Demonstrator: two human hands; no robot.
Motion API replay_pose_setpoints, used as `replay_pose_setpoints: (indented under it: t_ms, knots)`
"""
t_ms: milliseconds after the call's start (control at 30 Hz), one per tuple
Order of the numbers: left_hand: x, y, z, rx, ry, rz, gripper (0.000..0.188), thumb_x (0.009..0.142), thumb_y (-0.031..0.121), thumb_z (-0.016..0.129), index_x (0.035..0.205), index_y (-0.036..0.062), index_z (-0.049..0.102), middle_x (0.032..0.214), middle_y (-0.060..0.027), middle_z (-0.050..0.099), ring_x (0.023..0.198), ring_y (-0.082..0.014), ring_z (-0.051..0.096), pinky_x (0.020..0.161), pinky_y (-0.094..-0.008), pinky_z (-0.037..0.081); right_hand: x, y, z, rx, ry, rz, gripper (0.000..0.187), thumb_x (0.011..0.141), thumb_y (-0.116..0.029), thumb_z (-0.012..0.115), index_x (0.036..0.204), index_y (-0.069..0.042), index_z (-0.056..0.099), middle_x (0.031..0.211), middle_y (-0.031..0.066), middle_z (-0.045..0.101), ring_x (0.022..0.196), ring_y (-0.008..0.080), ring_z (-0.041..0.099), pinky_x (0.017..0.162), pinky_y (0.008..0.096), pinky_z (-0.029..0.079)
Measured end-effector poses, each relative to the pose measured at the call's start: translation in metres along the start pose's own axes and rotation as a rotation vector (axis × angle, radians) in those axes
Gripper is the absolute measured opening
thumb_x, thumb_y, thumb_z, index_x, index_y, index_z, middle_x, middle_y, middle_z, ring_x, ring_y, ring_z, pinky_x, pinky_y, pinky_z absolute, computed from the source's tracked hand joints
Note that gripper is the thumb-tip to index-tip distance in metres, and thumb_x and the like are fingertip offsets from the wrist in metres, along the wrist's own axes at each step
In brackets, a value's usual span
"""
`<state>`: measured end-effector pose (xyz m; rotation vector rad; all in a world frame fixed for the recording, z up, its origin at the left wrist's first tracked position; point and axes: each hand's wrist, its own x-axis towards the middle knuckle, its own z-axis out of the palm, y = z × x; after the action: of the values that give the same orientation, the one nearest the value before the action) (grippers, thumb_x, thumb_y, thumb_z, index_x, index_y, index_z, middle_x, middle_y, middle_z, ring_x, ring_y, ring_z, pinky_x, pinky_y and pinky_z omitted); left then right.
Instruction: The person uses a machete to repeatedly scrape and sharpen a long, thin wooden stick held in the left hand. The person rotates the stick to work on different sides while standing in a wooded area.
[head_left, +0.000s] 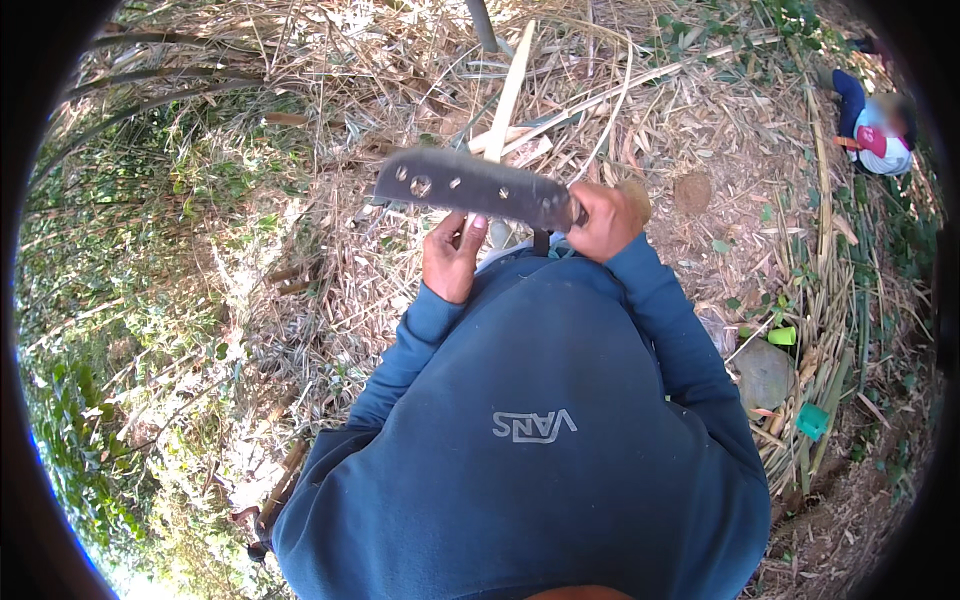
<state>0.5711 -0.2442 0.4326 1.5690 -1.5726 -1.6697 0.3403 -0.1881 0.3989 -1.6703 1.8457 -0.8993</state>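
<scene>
My right hand (606,222) is wrapped round the handle of a broad, dark machete (470,187) with several holes in its blade. The blade lies crosswise in front of my body and points left. Just below it, my left hand (452,262) is closed, thumb up, on the near end of a pale split bamboo strip (513,90). That strip runs away from me behind the blade, which hides part of it. Whether the edge touches the strip I cannot tell.
Dry bamboo litter (350,120) covers the ground. At the right lie long bamboo pieces (825,330), a grey stone (762,376), a lime-green cup (782,336) and a teal container (812,421). A person (880,135) sits far right. Green undergrowth (90,440) grows at left.
</scene>
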Motion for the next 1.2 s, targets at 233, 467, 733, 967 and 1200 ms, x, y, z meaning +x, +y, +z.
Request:
replay_pose_setpoints:
  t_ms: [233, 467, 733, 967, 1200]
  knots:
    - [0.002, -0.002, 0.006, 0.03, -0.05, 0.052, 0.032, 0.092, 0.012, 0.061, 0.119, -0.0054, 0.058, 0.093, -0.0073, 0.066, 0.083, -0.0109, 0.058, 0.076, -0.0245, 0.047, -0.007, 0.003, -0.021, -0.098, -0.02, -0.047, 0.018, 0.063, -0.016, 0.064, 0.08, -0.009, 0.064, 0.064, 0.013, 0.059, 0.059, 0.0313, 0.06, 0.055, 0.0423, 0.045]
    - [-0.003, 0.002, 0.015, -0.185, 0.018, 0.108, 0.044, 0.093, 0.014, 0.059, 0.13, -0.0079, 0.049, 0.108, -0.0134, 0.064, 0.093, -0.0115, 0.057, 0.084, -0.0246, 0.046, 0.017, 0.016, -0.023, -0.094, 0.057, 0.127, 0.024, 0.066, -0.021, 0.07, 0.085, -0.008, 0.066, 0.07, 0.0127, 0.064, 0.063, 0.0324, 0.062, 0.058, 0.0425, 0.047]
    - [0.005, -0.004, 0.031, -0.285, -0.033, 0.151, 0.042, 0.093, 0.015, 0.058, 0.128, -0.0069, 0.053, 0.109, -0.0117, 0.065, 0.095, -0.013, 0.056, 0.084, -0.0259, 0.042, -0.002, 0.011, -0.035, -0.144, 0.062, -0.089, 0.021, 0.066, -0.023, 0.066, 0.082, -0.008, 0.065, 0.065, 0.0112, 0.061, 0.056, 0.0292, 0.06, 0.053, 0.041, 0.045]
    - [-0.007, -0.011, 0.028, -0.196, -0.094, 0.09, 0.041, 0.093, 0.013, 0.057, 0.13, -0.0035, 0.052, 0.098, -0.009, 0.065, 0.084, -0.0103, 0.054, 0.075, -0.0229, 0.041, 0.032, 0.046, -0.065, -0.044, 0.227, 0.222, 0.021, 0.074, -0.024, 0.067, 0.084, -0.005, 0.066, 0.062, 0.0116, 0.062, 0.057, 0.0295, 0.063, 0.055, 0.0409, 0.048]
    - [-0.001, -0.005, 0.05, -0.372, -0.101, -0.052, 0.042, 0.097, 0.022, 0.053, 0.133, 0.0012, 0.051, 0.064, 0.0079, 0.047, 0.048, -0.0016, 0.035, 0.043, -0.0193, 0.026, 0.004, 0.032, -0.069, 0.014, 0.113, 0.164, 0.027, 0.074, -0.029, 0.071, 0.081, -0.004, 0.063, 0.065, 0.0145, 0.063, 0.059, 0.0316, 0.064, 0.056, 0.0405, 0.049]
